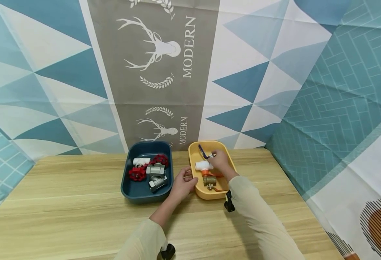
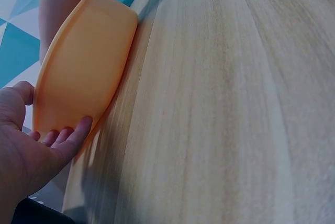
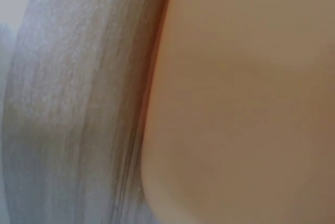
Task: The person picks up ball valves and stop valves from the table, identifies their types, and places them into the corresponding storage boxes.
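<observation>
In the head view my right hand (image 1: 220, 161) reaches into the yellow bin (image 1: 193, 153) and pinches a ball valve with a blue lever (image 1: 202, 151); the fingers hide part of its metal body. A white plastic valve with an orange collar (image 1: 204, 166) and a brass ball valve (image 1: 209, 181) with an orange lever lie closer to me in that bin. My left hand (image 1: 181, 186) holds the bin's left side. The left wrist view shows its thumb at the rim and its fingers against the outer wall (image 2: 86, 72). Only the bin's outside (image 3: 241, 103) and tabletop fill the right wrist view.
Left of my left hand stands a dark blue bin (image 1: 126, 187). It holds several valves, among them red handwheels (image 1: 137, 174), a white fitting (image 1: 141, 161) and metal bodies (image 1: 157, 183). Both bins stand on a wooden table (image 1: 79, 202) before a patterned cloth backdrop (image 1: 157, 86).
</observation>
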Demonstrator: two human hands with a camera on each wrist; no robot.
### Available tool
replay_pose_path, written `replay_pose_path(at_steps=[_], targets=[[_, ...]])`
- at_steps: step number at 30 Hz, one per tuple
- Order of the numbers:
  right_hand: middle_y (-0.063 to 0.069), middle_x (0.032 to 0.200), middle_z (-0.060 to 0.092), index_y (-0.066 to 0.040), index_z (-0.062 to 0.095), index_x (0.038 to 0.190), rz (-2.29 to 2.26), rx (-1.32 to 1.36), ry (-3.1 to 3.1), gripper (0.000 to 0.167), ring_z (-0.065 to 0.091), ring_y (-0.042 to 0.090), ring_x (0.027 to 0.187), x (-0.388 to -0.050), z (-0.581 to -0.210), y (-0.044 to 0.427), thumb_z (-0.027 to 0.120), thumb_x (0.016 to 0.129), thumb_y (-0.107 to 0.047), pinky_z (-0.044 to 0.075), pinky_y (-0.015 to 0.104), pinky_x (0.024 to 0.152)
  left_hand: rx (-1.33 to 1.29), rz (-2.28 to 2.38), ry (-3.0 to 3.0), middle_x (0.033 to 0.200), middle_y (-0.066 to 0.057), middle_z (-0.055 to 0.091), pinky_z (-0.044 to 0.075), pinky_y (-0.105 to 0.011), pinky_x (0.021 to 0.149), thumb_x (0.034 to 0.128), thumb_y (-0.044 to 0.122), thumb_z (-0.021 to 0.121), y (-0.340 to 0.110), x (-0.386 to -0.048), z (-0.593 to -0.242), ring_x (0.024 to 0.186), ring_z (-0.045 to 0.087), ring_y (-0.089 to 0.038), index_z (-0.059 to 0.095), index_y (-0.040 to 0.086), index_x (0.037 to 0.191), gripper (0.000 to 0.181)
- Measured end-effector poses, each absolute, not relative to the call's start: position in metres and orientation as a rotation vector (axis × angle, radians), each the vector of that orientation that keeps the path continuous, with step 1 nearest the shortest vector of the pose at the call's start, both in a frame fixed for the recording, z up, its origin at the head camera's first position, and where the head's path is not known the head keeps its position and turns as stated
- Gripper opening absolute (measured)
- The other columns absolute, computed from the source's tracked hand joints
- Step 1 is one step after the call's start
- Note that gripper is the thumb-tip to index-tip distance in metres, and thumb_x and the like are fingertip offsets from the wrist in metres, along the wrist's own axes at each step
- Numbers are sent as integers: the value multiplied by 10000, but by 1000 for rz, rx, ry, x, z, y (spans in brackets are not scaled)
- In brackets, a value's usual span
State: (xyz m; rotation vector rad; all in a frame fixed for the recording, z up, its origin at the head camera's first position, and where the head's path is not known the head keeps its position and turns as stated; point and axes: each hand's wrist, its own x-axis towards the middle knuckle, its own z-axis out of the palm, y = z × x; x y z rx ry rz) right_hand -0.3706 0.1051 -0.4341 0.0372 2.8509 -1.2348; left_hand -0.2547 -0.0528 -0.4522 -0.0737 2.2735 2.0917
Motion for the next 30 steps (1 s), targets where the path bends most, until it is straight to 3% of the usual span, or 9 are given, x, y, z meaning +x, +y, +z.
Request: replay_pose_path(at_steps=[10, 20, 30], targets=[[188, 1144, 602, 14, 590, 1185, -1222, -21, 2835, 361, 571, 283, 985, -361, -430, 107, 584, 882, -183, 500, 398, 835, -69, 2096, 2270, 1281, -210, 496, 577, -353, 736, 894, 110, 600, -53, -254, -452, 1111, 565, -292, 385, 43, 1392, 547], [186, 1206, 575, -33, 605, 1170, -1195, -118, 2834, 333, 602, 263, 945, -353, -419, 108, 572, 902, -227, 510, 393, 815, -98, 2062, 2289, 1274, -179, 511, 578, -338, 751, 897, 152, 616, -57, -258, -453, 1115, 573, -278, 402, 74, 1384, 538], [188, 1150, 598, -22, 620, 1134, -1230, -195, 2828, 308, 620, 214, 811, -345, -407, 110, 596, 910, -231, 520, 303, 678, -103, 1982, 2301, 1279, -197, 495, 576, -377, 746, 909, 231, 608, -61, -258, -447, 1064, 584, -268, 367, 51, 1405, 580]])
